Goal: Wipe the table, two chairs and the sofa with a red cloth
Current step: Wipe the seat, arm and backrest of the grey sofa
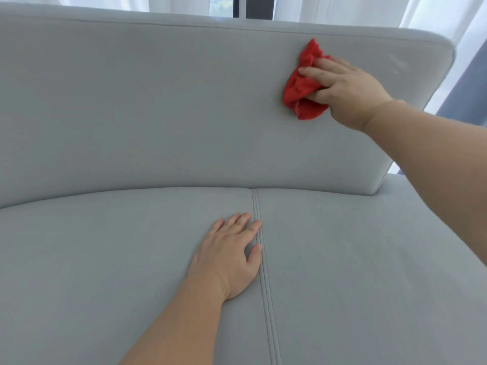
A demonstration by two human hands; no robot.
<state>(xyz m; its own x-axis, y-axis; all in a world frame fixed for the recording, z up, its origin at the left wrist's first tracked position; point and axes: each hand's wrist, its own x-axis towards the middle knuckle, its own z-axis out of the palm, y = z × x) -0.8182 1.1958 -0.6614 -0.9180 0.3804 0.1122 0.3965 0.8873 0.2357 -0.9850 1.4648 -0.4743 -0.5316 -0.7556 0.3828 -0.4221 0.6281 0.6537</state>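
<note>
A pale grey sofa fills the view, with its backrest [158,101] above and its seat [355,259] below. A crumpled red cloth [300,88] is pressed against the upper right part of the backrest. My right hand [347,88] holds it there, fingers laid over the top of the cloth and thumb pinching the bunch from below. My left hand [232,254] rests flat on the seat with fingers spread, just left of the stitched seam [266,285], and holds nothing.
White curtains [342,6] and a dark window frame [238,6] stand behind the sofa. A blue-grey curtain [466,83] hangs past the backrest's right end. No table or chairs are in view.
</note>
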